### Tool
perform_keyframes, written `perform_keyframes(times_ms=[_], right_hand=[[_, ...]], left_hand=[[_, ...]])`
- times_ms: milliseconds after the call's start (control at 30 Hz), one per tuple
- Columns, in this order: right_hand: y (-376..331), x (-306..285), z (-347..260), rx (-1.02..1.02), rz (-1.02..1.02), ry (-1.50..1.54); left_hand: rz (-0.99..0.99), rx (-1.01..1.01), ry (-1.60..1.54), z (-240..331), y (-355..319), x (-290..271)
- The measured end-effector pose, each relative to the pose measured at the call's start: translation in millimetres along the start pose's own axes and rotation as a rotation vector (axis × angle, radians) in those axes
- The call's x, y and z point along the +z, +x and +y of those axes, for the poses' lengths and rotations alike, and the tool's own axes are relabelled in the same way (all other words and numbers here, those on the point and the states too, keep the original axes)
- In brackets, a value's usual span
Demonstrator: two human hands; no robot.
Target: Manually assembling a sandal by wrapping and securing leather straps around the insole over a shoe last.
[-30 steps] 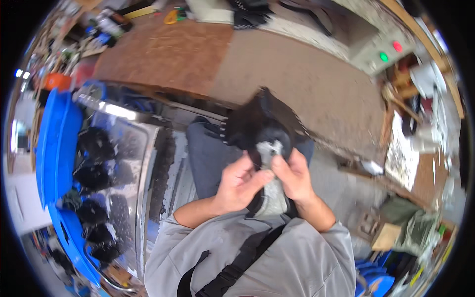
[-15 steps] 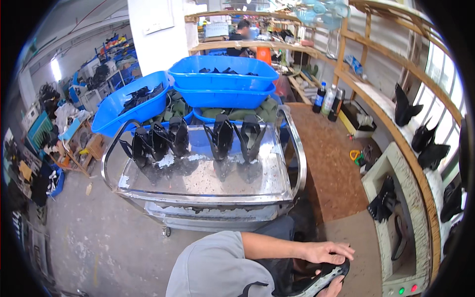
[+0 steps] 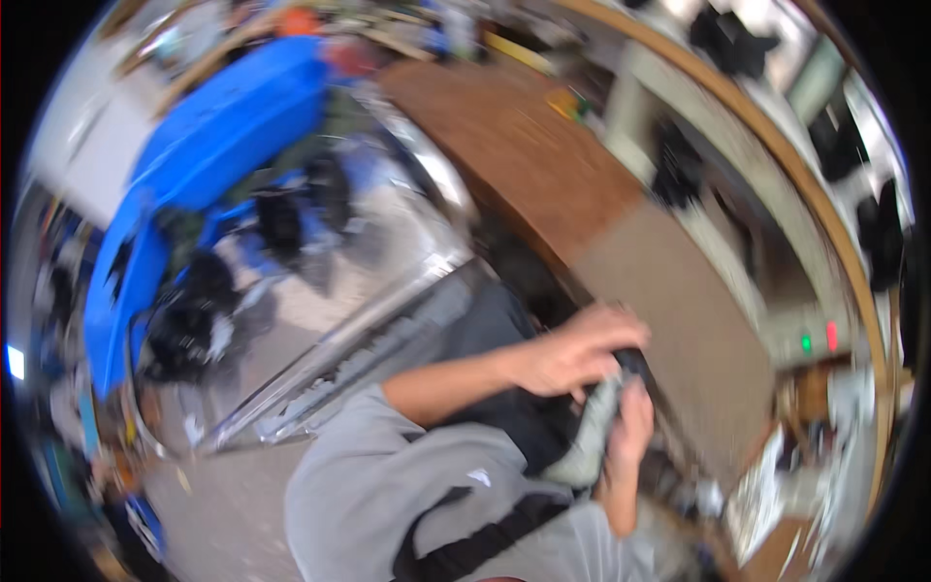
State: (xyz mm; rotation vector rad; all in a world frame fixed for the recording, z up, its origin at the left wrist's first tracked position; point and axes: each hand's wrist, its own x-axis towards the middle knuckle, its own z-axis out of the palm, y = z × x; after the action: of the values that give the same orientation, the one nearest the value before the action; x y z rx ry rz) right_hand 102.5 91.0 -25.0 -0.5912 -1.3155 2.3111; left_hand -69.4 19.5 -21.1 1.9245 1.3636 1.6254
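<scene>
Head view, blurred, both hands (image 3: 582, 354) gripping grey piece (image 3: 587, 436)

View swung right; left hand (image 3: 572, 354) now lies atop grey piece (image 3: 587, 436), right hand (image 3: 628, 432) beside it.

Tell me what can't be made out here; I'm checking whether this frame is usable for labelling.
- Head view: the grey-and-black item between the hands; motion blur hides its kind.
- Left hand: fingertips smeared, grip unclear.
- Right hand: palm hidden behind the item.
- Dark objects on the metal tray and in the blue bins: blurred shapes only.
</scene>
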Motion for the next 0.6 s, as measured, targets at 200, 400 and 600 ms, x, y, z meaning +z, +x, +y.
perform_keyframes(times_ms=[200,400,600], right_hand=[[5.2,-4.0,12.4,-0.112,0.000,-0.029],[-10.0,-16.5,-5.9,-0.050,-0.192,0.127],[-13.5,-20.4,9.5,-0.127,-0.217,0.057]], left_hand=[[-0.107,-0.216,-0.136,-0.2,-5.3,11.1],[-0.196,-0.328,-0.410,3.2,22.1,10.2],[-0.361,-0.251,-0.174,-0.5,26.4,9.7]])
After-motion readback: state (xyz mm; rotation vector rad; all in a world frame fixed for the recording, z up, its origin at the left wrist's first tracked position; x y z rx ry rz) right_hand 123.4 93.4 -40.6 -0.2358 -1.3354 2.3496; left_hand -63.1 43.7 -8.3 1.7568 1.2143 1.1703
